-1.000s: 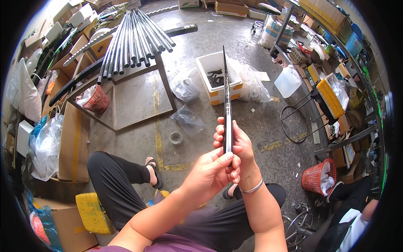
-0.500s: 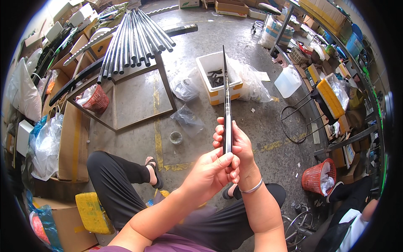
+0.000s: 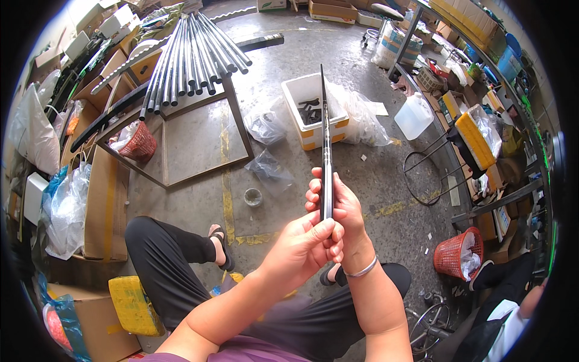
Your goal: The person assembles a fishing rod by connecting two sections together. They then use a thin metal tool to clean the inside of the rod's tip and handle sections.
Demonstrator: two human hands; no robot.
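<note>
A long, dark metal tube (image 3: pixel 327 154) with a shiny light stripe points away from me, its far end narrowed by distance. My left hand (image 3: pixel 306 240) pinches its near end between thumb and fingers. Just beyond, my right hand (image 3: pixel 345 208) wraps round the same tube from the right, with a silvery bangle on that wrist. The two hands touch, so part of the near end is hidden. Behind the tube stands a white foam box (image 3: pixel 295 96) with small dark pieces inside. To the far left, several similar tubes (image 3: pixel 190 60) lie fanned out over a metal frame (image 3: pixel 246 130).
Clear plastic bags (image 3: pixel 265 127) lie beside the foam box. A small round container (image 3: pixel 253 197) sits on the floor. At right are a white jug (image 3: pixel 414 116), a yellow-padded stool (image 3: pixel 474 142) and a red basket (image 3: pixel 449 256). Cardboard boxes (image 3: pixel 107 211) line the left. Another person's leg (image 3: pixel 503 274) shows lower right.
</note>
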